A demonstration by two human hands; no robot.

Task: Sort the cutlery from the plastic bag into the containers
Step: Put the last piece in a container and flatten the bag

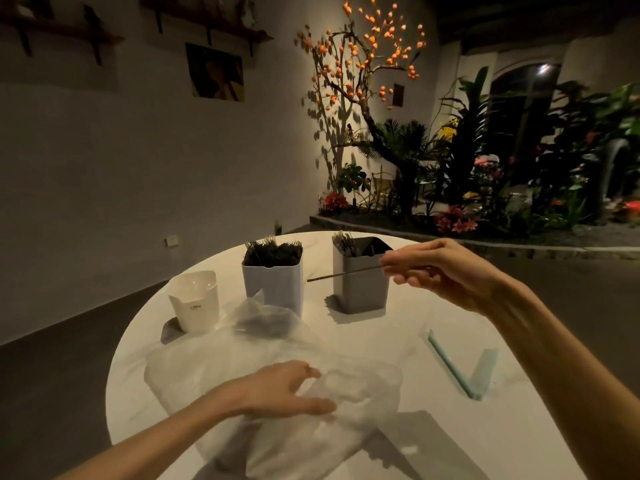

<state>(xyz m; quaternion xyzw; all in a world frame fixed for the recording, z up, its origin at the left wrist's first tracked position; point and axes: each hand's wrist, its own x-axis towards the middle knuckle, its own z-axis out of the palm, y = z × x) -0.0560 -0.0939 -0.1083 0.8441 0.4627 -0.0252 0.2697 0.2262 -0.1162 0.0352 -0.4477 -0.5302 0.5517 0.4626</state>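
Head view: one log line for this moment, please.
right hand pinches utensil by grey container | left hand on plastic bag

Single head-worn wide-angle view, facing forward-down over round table (pixel 398 344), hands close below, room beyond

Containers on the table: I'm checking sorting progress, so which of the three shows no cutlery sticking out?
The white container at far left: nothing rises above its rim, while the light grey middle container and the darker grey right container bristle with dark cutlery.
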